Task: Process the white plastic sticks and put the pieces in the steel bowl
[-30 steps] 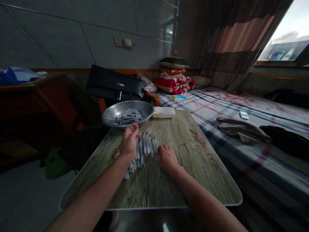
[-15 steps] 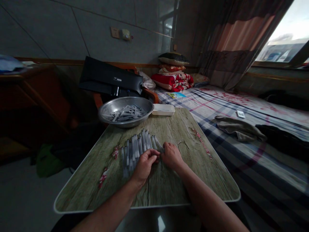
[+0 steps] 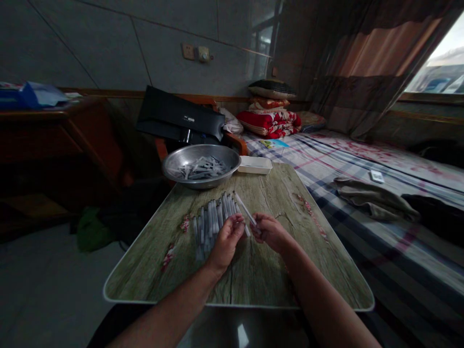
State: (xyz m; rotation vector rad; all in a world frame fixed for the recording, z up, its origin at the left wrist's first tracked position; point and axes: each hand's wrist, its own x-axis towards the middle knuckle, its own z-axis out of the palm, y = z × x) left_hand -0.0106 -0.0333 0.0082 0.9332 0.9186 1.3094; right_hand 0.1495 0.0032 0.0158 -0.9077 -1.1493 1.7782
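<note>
A row of several thin white pen-like tubes (image 3: 212, 218) lies side by side on the wood-patterned table (image 3: 268, 280). My right hand (image 3: 270, 233) is pinched on one such tube (image 3: 243, 207), lifted off the row and angled up to the left. Beside it, my left hand (image 3: 227, 240) has its fingers curled, fingertips close to the near end of that tube; what it holds, if anything, is too small to see. A metal bowl (image 3: 201, 165) with more small grey parts stands at the table's far edge.
A shallow white tray (image 3: 255, 165) sits beside the bowl. A bed (image 3: 362, 193) with a plaid sheet, folded blankets and clothes runs along the right. A black monitor (image 3: 179, 118) on a chair and a wooden desk (image 3: 54, 130) stand at the left.
My left hand came back from near the bowl to the near side of the row. My right hand lifted one tube off the row, and both hands now meet at it.
</note>
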